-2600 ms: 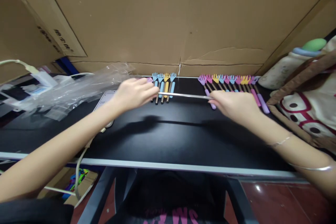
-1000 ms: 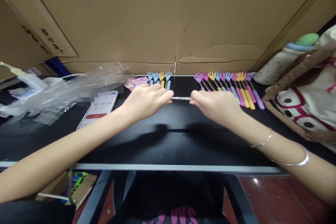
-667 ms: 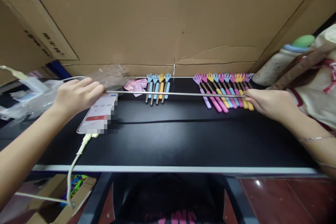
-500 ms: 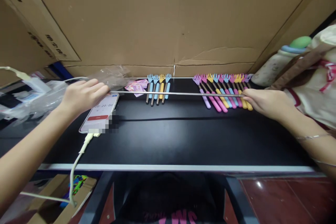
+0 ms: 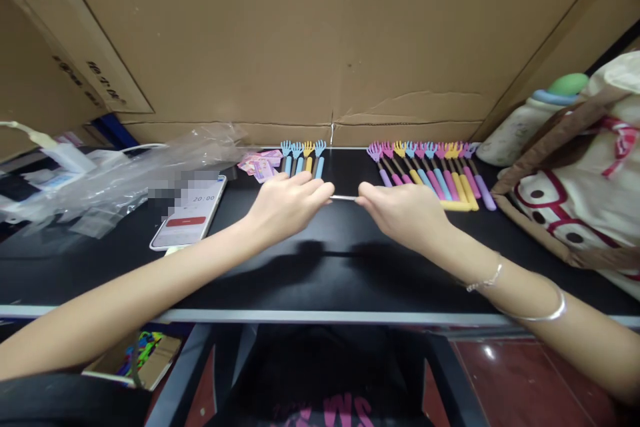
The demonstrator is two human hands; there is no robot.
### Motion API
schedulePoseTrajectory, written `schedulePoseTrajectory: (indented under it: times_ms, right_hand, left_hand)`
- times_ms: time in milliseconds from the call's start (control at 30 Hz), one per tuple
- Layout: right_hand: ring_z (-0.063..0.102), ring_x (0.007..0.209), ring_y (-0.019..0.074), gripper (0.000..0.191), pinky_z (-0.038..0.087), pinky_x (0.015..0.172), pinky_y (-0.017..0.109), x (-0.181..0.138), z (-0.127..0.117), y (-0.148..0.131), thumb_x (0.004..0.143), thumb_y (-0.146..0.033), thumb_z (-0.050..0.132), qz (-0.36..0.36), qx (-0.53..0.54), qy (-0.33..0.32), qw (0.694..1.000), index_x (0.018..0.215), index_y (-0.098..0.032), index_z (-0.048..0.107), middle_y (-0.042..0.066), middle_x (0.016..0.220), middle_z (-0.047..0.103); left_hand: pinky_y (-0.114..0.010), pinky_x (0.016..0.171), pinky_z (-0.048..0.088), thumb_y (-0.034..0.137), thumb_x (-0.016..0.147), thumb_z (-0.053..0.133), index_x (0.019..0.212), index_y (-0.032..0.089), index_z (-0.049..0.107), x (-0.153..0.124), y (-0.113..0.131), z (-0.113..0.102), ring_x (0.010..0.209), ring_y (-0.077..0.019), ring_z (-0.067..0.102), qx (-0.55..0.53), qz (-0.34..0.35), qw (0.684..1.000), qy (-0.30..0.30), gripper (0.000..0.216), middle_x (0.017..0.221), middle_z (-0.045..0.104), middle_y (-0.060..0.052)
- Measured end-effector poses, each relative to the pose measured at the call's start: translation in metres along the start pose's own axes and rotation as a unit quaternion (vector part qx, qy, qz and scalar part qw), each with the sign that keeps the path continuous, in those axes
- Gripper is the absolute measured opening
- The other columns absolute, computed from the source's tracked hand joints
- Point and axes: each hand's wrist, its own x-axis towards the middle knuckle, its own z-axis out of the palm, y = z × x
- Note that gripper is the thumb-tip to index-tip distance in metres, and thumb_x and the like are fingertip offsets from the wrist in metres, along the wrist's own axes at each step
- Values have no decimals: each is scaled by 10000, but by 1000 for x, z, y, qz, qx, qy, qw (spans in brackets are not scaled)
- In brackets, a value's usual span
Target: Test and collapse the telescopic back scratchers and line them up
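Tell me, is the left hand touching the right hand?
Apart. The head view shows a gap between the left hand and the right hand, with a short stretch of metal rod spanning it.

On bench (image 5: 310,297), left: phone (image 5: 187,230) near clear plastic (image 5: 150,170), white plug (image 5: 73,159) | right: green-topped bottle (image 5: 520,130) beside cream bag (image 5: 613,203) | behind: creased cardboard (image 5: 250,47) | under bench, left: box (image 5: 163,360) with bright pieces | lower right: red floor (image 5: 520,373)
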Motion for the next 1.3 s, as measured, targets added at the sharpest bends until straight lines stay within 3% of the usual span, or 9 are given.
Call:
schedulePoseTrajectory:
  times_ms: [133,367,500,600,733,933,1133,1300]
  right_hand:
    - [451,410,131,527,120,460,258,8,-3,-11,1010,-419,198,-12,5,51,999,760,-188,600,10,466,550]
    - [538,495,128,452,149,464,257,4,5,2,1010,-375,263,-48,28,56,997,814,-177,619,18,561,614]
    - [590,560,138,455,207,482,258,-2,9,23,1008,-381,264,-25,24,56,998,842,-182,638,34,660,680]
    - [616,609,155,497,259,515,267,-16,15,54,1003,-407,241,-2,10,24,1000,826,-184,649,61,690,701]
    - [645,684,177,504,325,563,270,-37,21,92,992,-424,243,27,0,-12,1000,868,-174,662,105,780,733]
    - [652,750,194,459,327,584,275,-46,20,103,979,-448,311,29,-16,-56,998,881,-178,670,117,827,738]
    - [617,738,200,453,315,596,294,-71,33,135,977,-491,324,116,-27,-65,991,942,-194,665,142,893,727]
    - [608,783,210,437,307,610,307,-83,42,147,970,-511,342,109,-13,-112,988,995,-214,661,152,987,724]
  left_hand:
    - [-295,493,258,273,975,459,752,190,591,12,12,-6,620,-157,540,4,11,1000,12,272,614,589,-6]
    - [-289,509,287,255,983,442,751,194,601,4,-6,-10,641,-155,541,53,53,997,9,288,624,589,-3]
    - [-289,526,287,253,986,427,724,196,596,-9,-29,-9,672,-162,550,68,45,997,-6,317,644,609,-16]
    - [-284,529,288,300,993,418,758,206,606,-28,-54,-11,679,-158,549,95,25,994,-42,315,666,621,-16]
    - [-254,523,302,348,989,439,764,206,579,-54,-81,-16,628,-133,504,156,23,987,-32,300,635,591,10]
    - [-261,541,302,393,994,404,787,232,549,-72,-94,-17,682,-132,490,140,13,986,-91,300,670,611,32]
    - [-273,525,271,400,976,396,784,256,558,-103,-117,-18,698,-161,479,81,-84,987,-108,290,661,585,12]
    - [-278,525,248,409,968,381,799,267,567,-125,-124,-20,658,-156,451,47,-112,983,-138,289,688,586,14]
